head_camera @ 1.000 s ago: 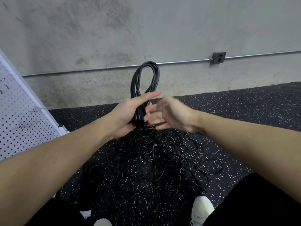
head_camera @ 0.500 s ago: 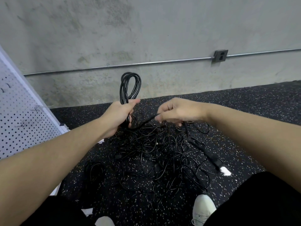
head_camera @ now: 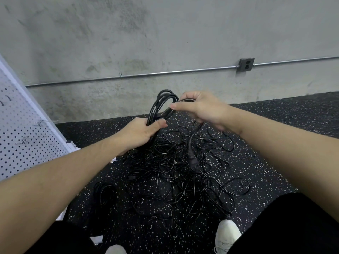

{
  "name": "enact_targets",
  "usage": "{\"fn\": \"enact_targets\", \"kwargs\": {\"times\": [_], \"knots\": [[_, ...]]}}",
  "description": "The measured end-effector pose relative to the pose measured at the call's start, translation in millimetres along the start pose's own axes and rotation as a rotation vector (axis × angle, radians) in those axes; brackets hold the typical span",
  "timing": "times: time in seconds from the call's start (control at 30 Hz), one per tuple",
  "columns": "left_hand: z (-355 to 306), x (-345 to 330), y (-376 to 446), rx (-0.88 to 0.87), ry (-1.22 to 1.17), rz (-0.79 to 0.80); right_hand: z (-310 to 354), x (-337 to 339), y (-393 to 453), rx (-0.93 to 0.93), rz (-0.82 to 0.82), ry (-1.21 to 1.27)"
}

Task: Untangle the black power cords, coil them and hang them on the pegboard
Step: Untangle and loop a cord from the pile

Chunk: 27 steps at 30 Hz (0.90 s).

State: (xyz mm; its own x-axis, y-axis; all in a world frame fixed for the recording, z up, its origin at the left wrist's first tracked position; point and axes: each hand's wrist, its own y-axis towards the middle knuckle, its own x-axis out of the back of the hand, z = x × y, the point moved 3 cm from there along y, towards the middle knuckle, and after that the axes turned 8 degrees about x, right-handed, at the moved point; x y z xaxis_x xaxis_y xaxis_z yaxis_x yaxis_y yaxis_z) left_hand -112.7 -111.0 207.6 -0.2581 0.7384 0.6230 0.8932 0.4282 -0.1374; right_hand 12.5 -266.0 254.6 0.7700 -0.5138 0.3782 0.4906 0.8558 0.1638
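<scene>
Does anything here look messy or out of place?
Yes. A tangled heap of black cords sprawls across the speckled floor instead of hanging on the pegboard, whose hooks look bare. Only one coil is neat.

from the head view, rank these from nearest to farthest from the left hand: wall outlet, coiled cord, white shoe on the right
1. Coiled cord: gripped in the left hand itself.
2. White shoe: on the floor, bottom right.
3. Wall outlet: on the concrete wall, upper right.

Even, soft overhead light w/ faint shadows, no glare; wide-angle bending at edges, slight blur on hands.
</scene>
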Motion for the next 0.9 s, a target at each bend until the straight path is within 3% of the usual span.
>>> {"fn": "enact_targets", "kwargs": {"times": [0.17,0.33,0.47,0.63,0.7,0.8,0.9], "knots": [[-5.3,-11.0,-11.2,0.125,0.369,0.362,15.9,1.2,0.7,0.172,0.027,-0.175],[-20.6,-24.2,-18.6,-0.017,0.343,0.479,10.5,7.2,5.9,0.221,-0.015,-0.182],[-31.3,-21.5,-23.2,-0.133,0.223,0.349,-5.5,22.1,1.3,0.167,0.069,-0.174],[-31.9,-14.2,-19.8,-0.189,-0.098,0.006,-33.0,2.7,-6.1,-0.011,0.151,-0.3],[-26.0,-14.8,-17.1,-0.136,-0.108,-0.068,-37.6,-6.3,-5.7,-0.084,0.235,-0.3],[-17.0,-11.6,-10.3,0.002,-0.137,-0.173,-35.3,-13.6,-1.1,-0.022,0.282,-0.454],[-8.7,-12.4,-3.1,0.142,-0.182,-0.139,-41.2,-19.8,3.5,0.022,0.353,-0.688]]}}
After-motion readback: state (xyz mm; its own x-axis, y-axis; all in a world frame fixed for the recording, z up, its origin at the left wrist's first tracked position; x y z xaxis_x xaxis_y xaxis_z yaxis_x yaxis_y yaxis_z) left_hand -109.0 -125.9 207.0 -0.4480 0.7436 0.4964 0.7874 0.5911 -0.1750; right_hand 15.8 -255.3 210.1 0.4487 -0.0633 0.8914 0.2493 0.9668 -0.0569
